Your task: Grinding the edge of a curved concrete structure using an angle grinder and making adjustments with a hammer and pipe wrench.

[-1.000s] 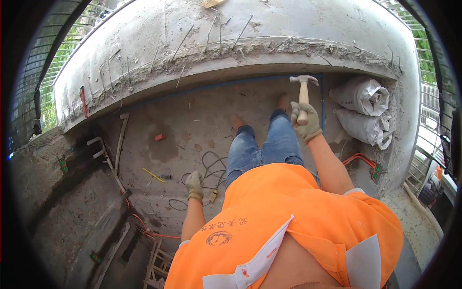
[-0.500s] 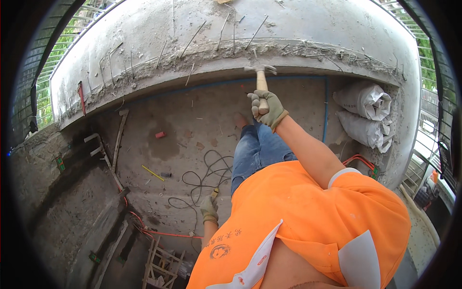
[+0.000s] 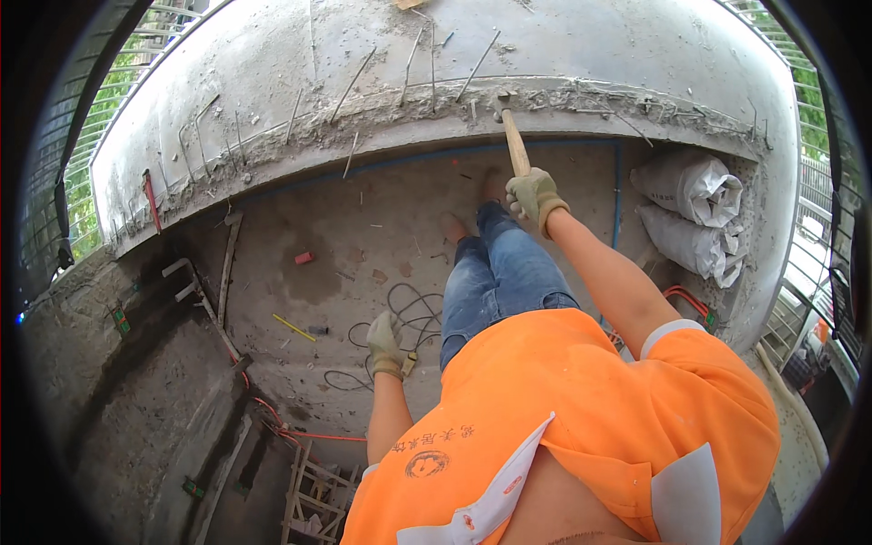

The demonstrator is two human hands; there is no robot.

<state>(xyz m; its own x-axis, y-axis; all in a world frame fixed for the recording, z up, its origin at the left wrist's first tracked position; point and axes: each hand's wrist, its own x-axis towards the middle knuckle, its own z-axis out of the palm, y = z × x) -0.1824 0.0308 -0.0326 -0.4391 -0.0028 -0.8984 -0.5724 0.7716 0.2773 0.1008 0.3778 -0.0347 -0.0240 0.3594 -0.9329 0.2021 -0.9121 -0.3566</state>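
My right hand, in a grey-green work glove, is closed round the lower end of a wooden-handled hammer. The hammer's metal head rests against or just above the rough, broken edge of the concrete ledge. Nothing visible sticks out of my gloved left hand, which hangs low at my left side with its fingers loosely closed; its palm is hidden. Behind that hand, a dark cable lies looped on the floor, with a yellow piece beside my wrist.
Bent rebar rods stick up along the ledge, and a red-handled tool stands at its left end. White rolled sacks lie at the right. Pipes, a yellow stick and a wooden frame are at the left.
The hammer has swung away from me and slightly right, its head now at the ledge's broken edge. My left hand has risen a little, away from my body.
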